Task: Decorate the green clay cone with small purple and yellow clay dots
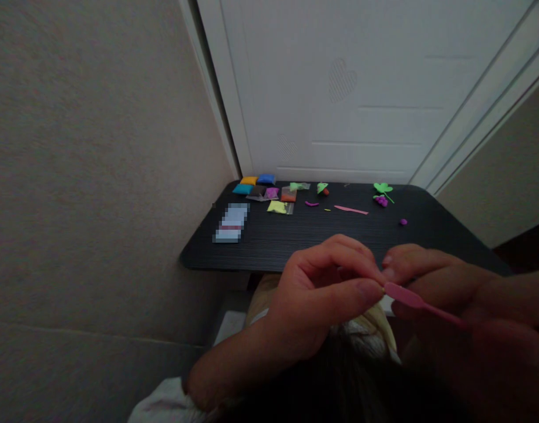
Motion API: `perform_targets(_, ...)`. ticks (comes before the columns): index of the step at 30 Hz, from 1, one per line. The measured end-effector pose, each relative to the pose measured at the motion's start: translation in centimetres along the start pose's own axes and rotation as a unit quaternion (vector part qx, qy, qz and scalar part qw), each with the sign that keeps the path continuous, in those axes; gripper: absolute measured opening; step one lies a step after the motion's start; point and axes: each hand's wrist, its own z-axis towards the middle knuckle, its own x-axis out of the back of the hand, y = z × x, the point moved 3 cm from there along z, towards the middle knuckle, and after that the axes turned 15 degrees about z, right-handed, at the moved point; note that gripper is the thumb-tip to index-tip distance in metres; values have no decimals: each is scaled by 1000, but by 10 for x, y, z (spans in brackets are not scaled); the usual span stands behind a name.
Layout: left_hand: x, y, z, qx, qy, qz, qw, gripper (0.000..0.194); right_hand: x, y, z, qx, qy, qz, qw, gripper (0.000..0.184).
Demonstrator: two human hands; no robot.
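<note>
My right hand [463, 288] is closed around a pink clay modelling tool [406, 296], whose flat rounded end points left. The thumb and forefinger of my left hand [326, 288] are pressed together right at that end. A tiny yellowish bit seems to show between those fingertips, too small to name. Both hands are raised in front of the table's near edge, with their fingertips almost touching. On the table beyond lie a second pink modelling tool [351, 210], a curved purple clay strip [312, 204] and a small purple clay lump [403, 222].
Packets of coloured clay [249, 189] are grouped at the back left of the dark table [269, 247], with a yellow clay packet [278, 207] nearby. A blurred-out pale rectangle [232, 223] lies at left. Green clay leaves [383, 188] and a purple cluster [381, 201] lie back right. A white door [296, 88] stands behind.
</note>
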Motion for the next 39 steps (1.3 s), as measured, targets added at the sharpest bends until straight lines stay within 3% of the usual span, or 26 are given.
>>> perform_targets(2, 0, 0, 0, -1, -7, -1, 1000, 3, 0, 0, 1, 5, -16, 9, 1000, 36)
perform_targets(7, 0, 1, -1, -2, -4, -5, 1000, 3, 4, 2, -3, -14, 26, 25, 999, 34)
perform_targets(11, 0, 0, -1, 2, 0, -4, 1000, 2, 3, 4, -6, -33, 19, 14, 999, 36)
perform_targets(16, 0, 1, -1, 7, -4, 8, 1000, 3, 3, 2, -4, 4, 54, 36, 998, 33)
perform_targets(23, 0, 0, 0, 13, 12, 1, 1000, 1, 3, -1, -1, 6, -11, -23, 1000, 38)
perform_targets(34, 0, -3, 0, 19, 16, -7, 1000, 3, 5, 1, -6, 23, -4, -47, 999, 38)
perform_targets(37, -1, -5, 1, 36, 31, -43, 998, 2, 10, 9, -9, 10, -4, 36, 999, 28)
perform_targets(39, -2, -8, 2, 62, 26, -79, 995, 2, 13, 16, -10, 10, 44, 130, 991, 21)
